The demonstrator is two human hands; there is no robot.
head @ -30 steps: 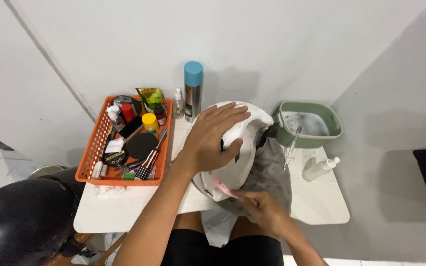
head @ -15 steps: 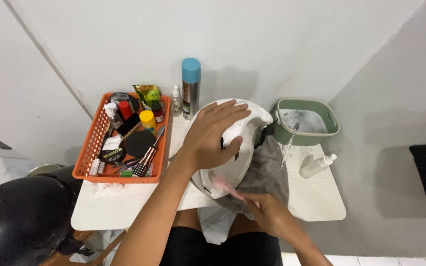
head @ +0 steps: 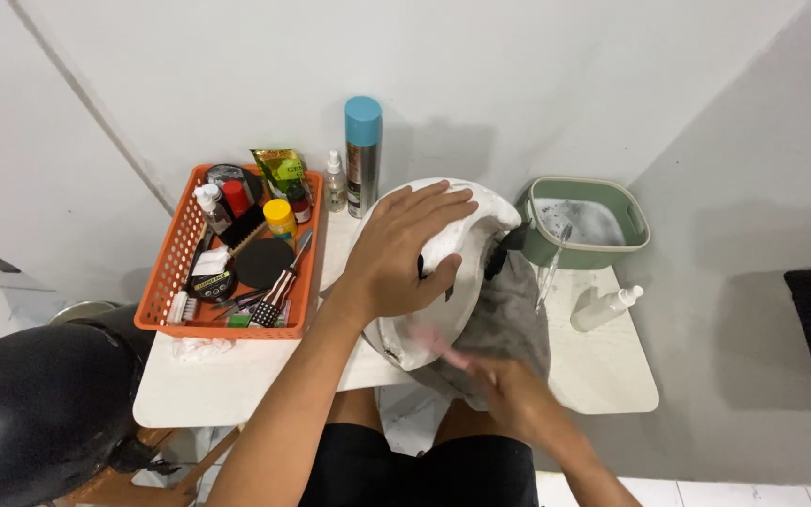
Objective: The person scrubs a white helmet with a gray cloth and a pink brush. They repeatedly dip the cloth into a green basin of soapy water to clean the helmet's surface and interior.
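A white helmet [head: 466, 225] rests on a grey cloth [head: 509, 319] on the white table [head: 237, 376]. My left hand [head: 405, 249] lies flat on top of the helmet, fingers spread, holding it steady. My right hand [head: 509, 385] is at the helmet's near lower edge and grips a small pink brush [head: 438, 345], which is blurred against the shell. Part of the helmet's lower rim is hidden behind my hands.
An orange basket [head: 166, 282] of bottles, brushes and tins stands at left. A blue-capped spray can [head: 362, 155] and a small bottle [head: 334, 183] stand by the wall. At right are a green tub of soapy water [head: 589, 221] and a lying spray bottle [head: 605, 308]. A black helmet [head: 35, 404] sits lower left.
My right hand with the pink brush has shifted along the helmet's lower edge. My left hand stays on top of the helmet.
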